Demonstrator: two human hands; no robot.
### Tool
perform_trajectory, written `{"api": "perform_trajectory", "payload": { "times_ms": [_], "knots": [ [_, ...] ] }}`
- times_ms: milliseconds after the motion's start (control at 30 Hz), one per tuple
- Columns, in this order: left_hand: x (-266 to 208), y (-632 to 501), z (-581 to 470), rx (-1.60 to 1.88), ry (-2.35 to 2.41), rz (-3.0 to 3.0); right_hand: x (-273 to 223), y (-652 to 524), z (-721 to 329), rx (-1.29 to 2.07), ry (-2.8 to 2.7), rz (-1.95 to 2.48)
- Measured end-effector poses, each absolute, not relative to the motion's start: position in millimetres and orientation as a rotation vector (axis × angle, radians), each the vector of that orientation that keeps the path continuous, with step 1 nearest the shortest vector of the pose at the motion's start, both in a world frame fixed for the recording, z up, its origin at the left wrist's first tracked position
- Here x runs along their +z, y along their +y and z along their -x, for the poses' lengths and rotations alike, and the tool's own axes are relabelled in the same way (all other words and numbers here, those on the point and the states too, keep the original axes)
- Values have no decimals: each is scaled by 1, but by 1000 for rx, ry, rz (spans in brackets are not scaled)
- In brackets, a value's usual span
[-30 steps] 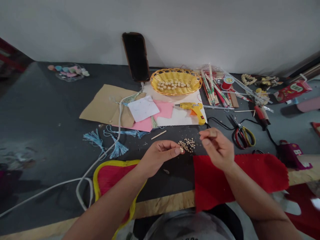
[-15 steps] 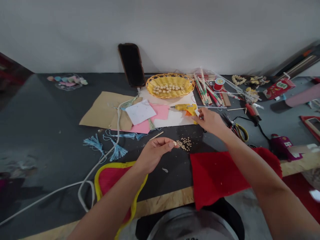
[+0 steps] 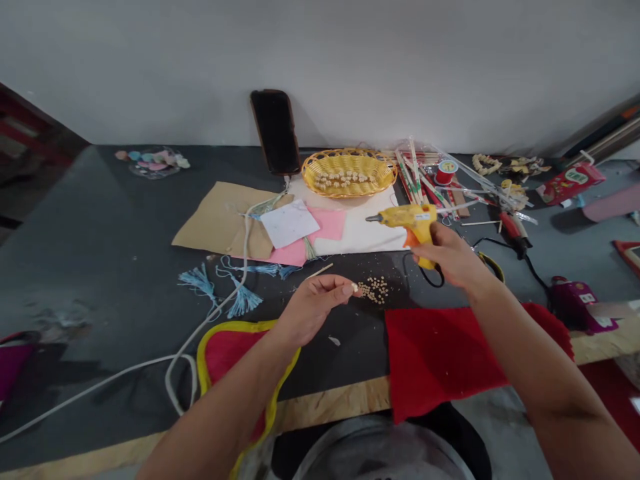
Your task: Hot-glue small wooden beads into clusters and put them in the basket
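My right hand point(image 3: 449, 257) is closed around the handle of a yellow hot glue gun point(image 3: 407, 217), held above the table with its nozzle pointing left. A clear glue stick sticks out of its back end. Between thumb and fingertips, my left hand point(image 3: 320, 300) pinches a small cream-coloured piece point(image 3: 355, 287), too small to make out fully. Just right of those fingertips lies a scatter of tiny beige beads point(image 3: 376, 291) on the dark table. A yellow wicker basket point(image 3: 313, 189) farther back holds several little cream clusters point(image 3: 345, 179).
A phone point(image 3: 276, 132) leans against the wall. Papers point(image 3: 290, 224), blue tassels point(image 3: 245, 301) and a white cable point(image 3: 195, 333) lie to the left. Red cloth point(image 3: 440, 353) covers the front right edge. Wrapped sticks point(image 3: 411, 177), a thread spool point(image 3: 446, 172) and a juice carton point(image 3: 573, 183) stand behind.
My right hand has taken hold of the glue gun and lifted it off the white sheet. The left hand keeps its pinch in nearly the same place. The view has shifted slightly.
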State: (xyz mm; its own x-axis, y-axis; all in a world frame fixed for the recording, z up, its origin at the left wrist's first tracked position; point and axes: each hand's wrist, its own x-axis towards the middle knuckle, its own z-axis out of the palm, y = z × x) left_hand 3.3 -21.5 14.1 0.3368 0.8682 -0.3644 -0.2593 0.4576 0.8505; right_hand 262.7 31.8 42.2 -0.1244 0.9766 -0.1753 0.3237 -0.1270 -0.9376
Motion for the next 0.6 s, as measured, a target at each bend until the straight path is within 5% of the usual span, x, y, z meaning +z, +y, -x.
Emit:
{"api": "perform_trajectory", "payload": {
  "times_ms": [200,600],
  "knots": [
    [16,-21,-4,850,958,-735,35,-23,-263,1617,-1353,1043],
    [15,-16,4,886,999,-666,12,-43,-261,1639,-1450,941]
  ]
}}
